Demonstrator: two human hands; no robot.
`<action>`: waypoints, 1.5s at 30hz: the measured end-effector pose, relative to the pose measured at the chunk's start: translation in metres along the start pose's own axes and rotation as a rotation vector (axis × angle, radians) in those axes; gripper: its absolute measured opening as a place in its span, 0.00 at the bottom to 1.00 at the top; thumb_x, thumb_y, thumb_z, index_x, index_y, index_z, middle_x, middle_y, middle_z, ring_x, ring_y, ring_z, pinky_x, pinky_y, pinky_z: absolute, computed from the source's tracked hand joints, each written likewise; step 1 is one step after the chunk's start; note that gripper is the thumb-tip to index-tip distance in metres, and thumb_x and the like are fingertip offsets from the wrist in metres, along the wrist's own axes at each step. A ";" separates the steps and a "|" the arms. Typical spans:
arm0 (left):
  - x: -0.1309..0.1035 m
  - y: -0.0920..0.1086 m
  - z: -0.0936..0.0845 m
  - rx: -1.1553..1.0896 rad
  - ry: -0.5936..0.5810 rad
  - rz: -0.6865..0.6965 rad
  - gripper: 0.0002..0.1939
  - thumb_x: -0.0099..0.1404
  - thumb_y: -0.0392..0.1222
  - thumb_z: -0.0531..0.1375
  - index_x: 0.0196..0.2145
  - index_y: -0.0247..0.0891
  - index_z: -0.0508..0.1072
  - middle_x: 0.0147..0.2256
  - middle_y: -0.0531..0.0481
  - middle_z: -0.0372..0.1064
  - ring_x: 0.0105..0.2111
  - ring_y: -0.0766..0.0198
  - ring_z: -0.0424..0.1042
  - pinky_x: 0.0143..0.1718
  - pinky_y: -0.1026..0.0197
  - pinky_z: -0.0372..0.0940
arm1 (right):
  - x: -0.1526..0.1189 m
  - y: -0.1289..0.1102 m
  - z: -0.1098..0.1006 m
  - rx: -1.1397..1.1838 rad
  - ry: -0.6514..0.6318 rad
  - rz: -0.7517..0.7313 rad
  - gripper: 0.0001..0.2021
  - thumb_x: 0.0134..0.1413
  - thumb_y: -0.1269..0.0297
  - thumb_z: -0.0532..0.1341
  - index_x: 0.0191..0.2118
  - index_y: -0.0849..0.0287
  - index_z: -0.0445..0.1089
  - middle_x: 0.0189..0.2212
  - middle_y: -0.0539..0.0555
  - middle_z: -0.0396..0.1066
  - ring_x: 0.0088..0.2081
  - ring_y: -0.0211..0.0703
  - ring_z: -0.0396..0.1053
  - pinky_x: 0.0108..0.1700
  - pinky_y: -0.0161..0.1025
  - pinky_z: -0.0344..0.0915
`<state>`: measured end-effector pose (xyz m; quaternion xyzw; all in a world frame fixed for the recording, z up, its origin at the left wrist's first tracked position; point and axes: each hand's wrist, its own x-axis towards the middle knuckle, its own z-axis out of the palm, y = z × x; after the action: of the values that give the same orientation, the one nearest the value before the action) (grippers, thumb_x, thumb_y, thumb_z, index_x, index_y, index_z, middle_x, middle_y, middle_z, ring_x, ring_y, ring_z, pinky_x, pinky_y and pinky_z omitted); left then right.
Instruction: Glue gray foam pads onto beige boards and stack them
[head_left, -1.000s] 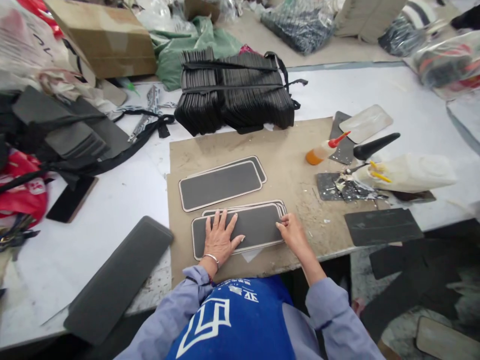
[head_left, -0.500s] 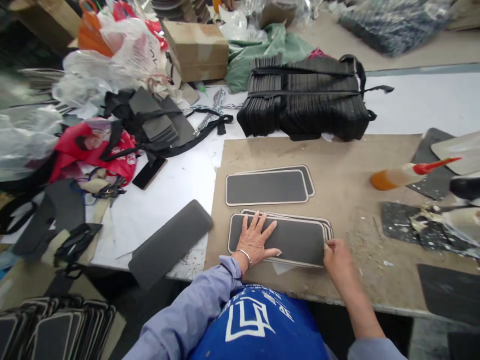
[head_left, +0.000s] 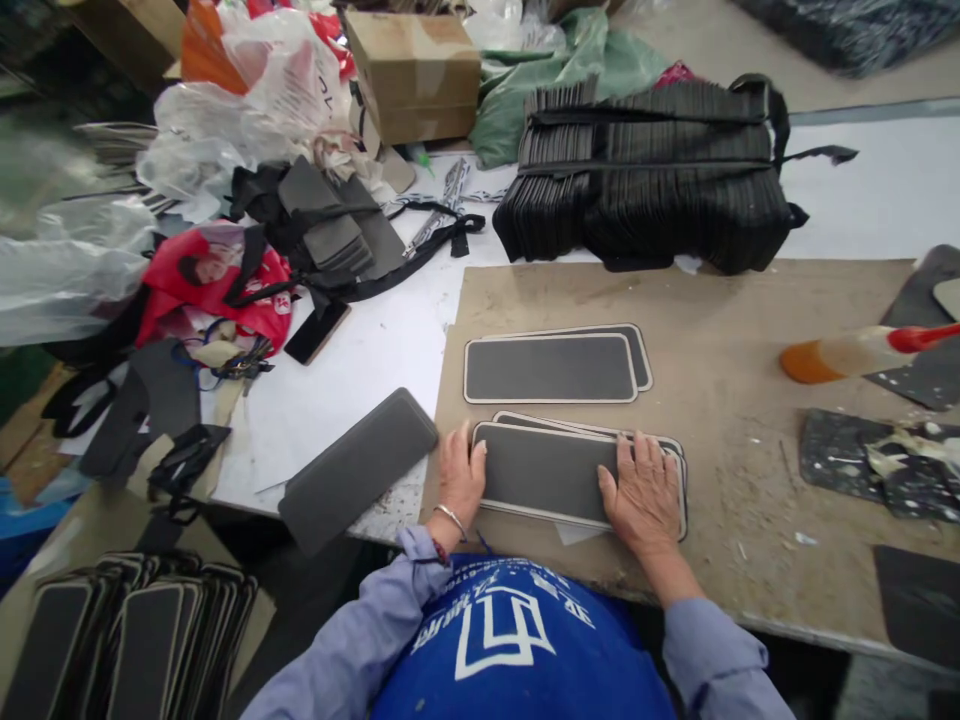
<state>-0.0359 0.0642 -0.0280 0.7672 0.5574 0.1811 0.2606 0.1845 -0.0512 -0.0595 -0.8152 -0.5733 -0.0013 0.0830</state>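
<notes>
A small stack of dark grey rounded panels with pale edges [head_left: 547,472] lies on the brown board near the table's front edge. At its left end is my left hand [head_left: 459,478], fingertips against the short edge, thumb and fingers apart. My right hand [head_left: 643,492] lies on the right part of the top panel with its fingers spread. Behind this stack, two similar panels [head_left: 551,368] overlap, the lower one turned slightly. A plain dark panel [head_left: 356,470] lies slantwise at the left, hanging over the table edge.
A strapped bundle of dark panels [head_left: 652,180] stands at the back. On the right are a glue bottle [head_left: 832,355] and glue-stained pieces [head_left: 840,450]. A phone [head_left: 316,332], bags [head_left: 217,275] and scraps lie left; many edged panels [head_left: 150,640] stand below at lower left.
My left hand has moved from the top of the panel to its left end. My right hand has left the right edge and now lies spread on top. The view has shifted slightly.
</notes>
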 end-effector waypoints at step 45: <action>0.009 -0.026 -0.014 -0.463 -0.195 -0.458 0.12 0.53 0.49 0.54 0.21 0.39 0.65 0.20 0.55 0.61 0.24 0.66 0.61 0.26 0.64 0.58 | 0.010 -0.081 -0.005 0.275 -0.044 -0.174 0.34 0.56 0.58 0.53 0.63 0.66 0.41 0.62 0.65 0.42 0.63 0.54 0.35 0.61 0.59 0.37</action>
<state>-0.0606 0.0817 -0.0328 0.5561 0.6320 0.1654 0.5137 0.1131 -0.0158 -0.0429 -0.7431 -0.6383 0.0878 0.1808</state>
